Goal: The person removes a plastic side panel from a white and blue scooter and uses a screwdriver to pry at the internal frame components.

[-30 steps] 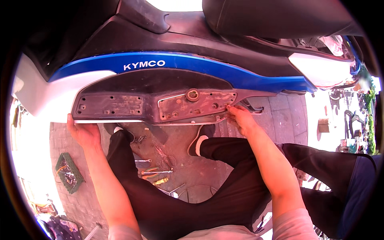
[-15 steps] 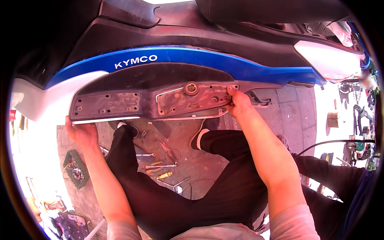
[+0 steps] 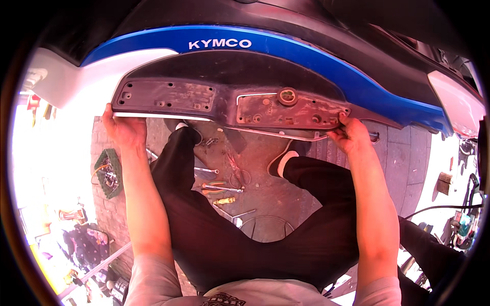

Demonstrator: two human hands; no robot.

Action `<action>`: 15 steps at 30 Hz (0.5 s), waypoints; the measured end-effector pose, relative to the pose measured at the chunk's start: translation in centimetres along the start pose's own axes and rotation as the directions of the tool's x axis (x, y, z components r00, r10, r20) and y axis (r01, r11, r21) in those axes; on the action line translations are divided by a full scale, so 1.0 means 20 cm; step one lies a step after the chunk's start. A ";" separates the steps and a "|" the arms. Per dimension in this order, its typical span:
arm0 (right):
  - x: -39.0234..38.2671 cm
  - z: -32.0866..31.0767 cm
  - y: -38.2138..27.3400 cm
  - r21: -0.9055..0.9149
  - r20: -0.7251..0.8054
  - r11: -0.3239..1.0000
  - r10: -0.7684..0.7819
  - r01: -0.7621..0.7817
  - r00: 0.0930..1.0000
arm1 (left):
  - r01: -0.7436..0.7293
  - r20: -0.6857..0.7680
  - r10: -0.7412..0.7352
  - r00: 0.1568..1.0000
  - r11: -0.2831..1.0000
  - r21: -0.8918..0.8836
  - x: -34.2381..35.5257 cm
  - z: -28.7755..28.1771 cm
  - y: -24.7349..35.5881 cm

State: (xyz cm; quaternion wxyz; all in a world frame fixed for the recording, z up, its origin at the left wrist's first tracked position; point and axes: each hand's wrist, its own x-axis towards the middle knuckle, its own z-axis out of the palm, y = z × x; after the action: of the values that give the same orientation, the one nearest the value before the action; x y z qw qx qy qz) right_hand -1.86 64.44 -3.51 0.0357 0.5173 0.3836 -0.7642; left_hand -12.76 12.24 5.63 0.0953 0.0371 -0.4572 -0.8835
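Observation:
A dark plastic footboard panel (image 3: 204, 66) lies along the lower side of a scooter, under its blue trim strip (image 3: 286, 45). My left hand (image 3: 127, 131) is closed around the panel's left lower corner, thumb up at the edge and fingers beneath, mostly hidden. At the other end my right hand (image 3: 353, 135) pinches the right corner between thumb and fingers. A roll of tape (image 3: 287, 103) rests on the panel's right recess, beside a thin, pale L-shaped rod (image 3: 258, 94). Below the panel's right half shows a pale lower edge strip (image 3: 286, 133).
Between my legs on the paving lie pliers (image 3: 213, 187), red-handled scissors (image 3: 235, 170), a yellow-handled tool (image 3: 224, 201) and wrenches (image 3: 206, 171). A green basket (image 3: 108, 174) of small parts stands at left. Another person's dark-clothed leg (image 3: 429, 250) is at right.
The view has shifted, so scooter and panel appear farther right and higher. Both hands keep their hold on the panel's ends; less of the metal bracket past my right hand shows.

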 end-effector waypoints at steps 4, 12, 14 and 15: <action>0.05 -0.05 0.00 -0.056 0.016 0.998 -0.016 0.017 1.000 | -0.012 0.005 0.012 1.000 0.999 0.033 0.02 0.01 0.00; 0.08 -0.03 0.05 -0.048 0.028 0.993 -0.102 0.104 0.994 | -0.101 -0.120 0.102 0.988 0.995 0.015 -0.04 0.14 -0.07; 0.11 -0.05 0.09 -0.044 0.090 0.985 -0.161 0.166 0.983 | -0.092 -0.120 0.094 0.988 0.996 0.020 -0.05 0.14 -0.11; 0.06 -0.01 0.13 -0.040 0.128 0.988 -0.144 0.150 0.981 | -0.111 -0.132 0.116 0.984 0.993 0.050 -0.06 0.15 -0.13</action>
State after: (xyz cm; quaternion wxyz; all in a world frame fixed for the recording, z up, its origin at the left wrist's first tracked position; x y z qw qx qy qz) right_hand -1.05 63.15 -5.90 0.0157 0.4378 0.4368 -0.7857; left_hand -12.41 16.29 5.15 0.1751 0.0724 -0.4697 -0.8622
